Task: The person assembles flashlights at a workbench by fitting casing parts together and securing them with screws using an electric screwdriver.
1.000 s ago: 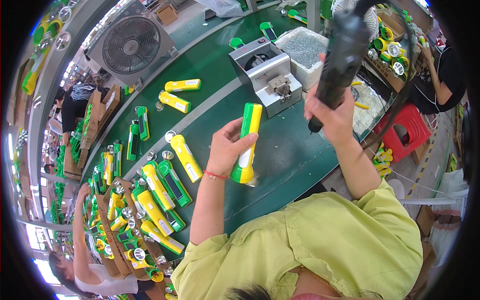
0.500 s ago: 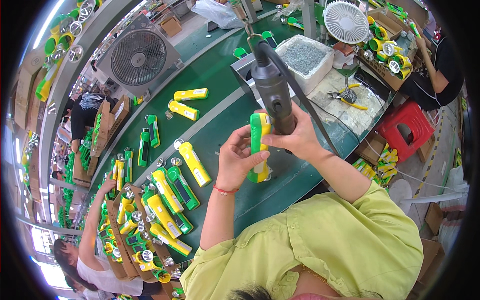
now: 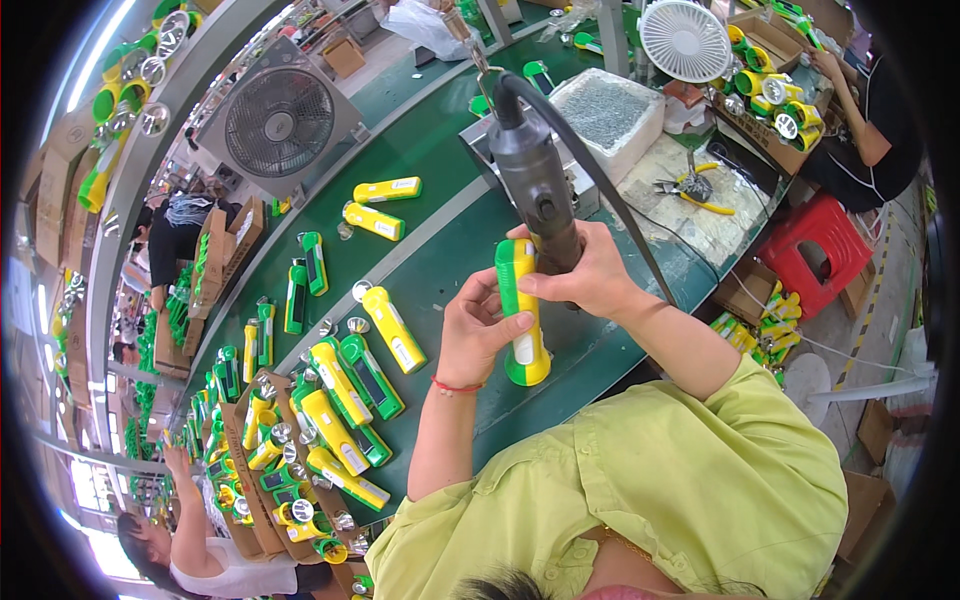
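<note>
A green and yellow flashlight body [image 3: 522, 312] stands nearly upright in my left hand [image 3: 474, 325], whose fingers and thumb close around its left side and front. My right hand [image 3: 594, 272] wraps the lower part of a dark grey electric screwdriver [image 3: 540, 185] hanging from above on a hook. The right thumb reaches across to the flashlight's upper side. Where the screwdriver's tip meets the flashlight is hidden behind my right hand. Left of my hands, a yellow flashlight [image 3: 393, 330] lies on the green table [image 3: 455, 420].
Several flashlights [image 3: 335, 432] lie beside a filled cardboard box [image 3: 250, 480] at left. A white foam box of small screws [image 3: 608, 112] and yellow-handled pliers [image 3: 700, 190] are at back right. A fan [image 3: 280, 122] stands far left; co-workers [image 3: 215, 545] sit on both sides.
The flashlight has turned in my left hand so more of its yellow lower end shows. The screwdriver and both hands shift slightly. At left, a co-worker's hand has left the flashlights.
</note>
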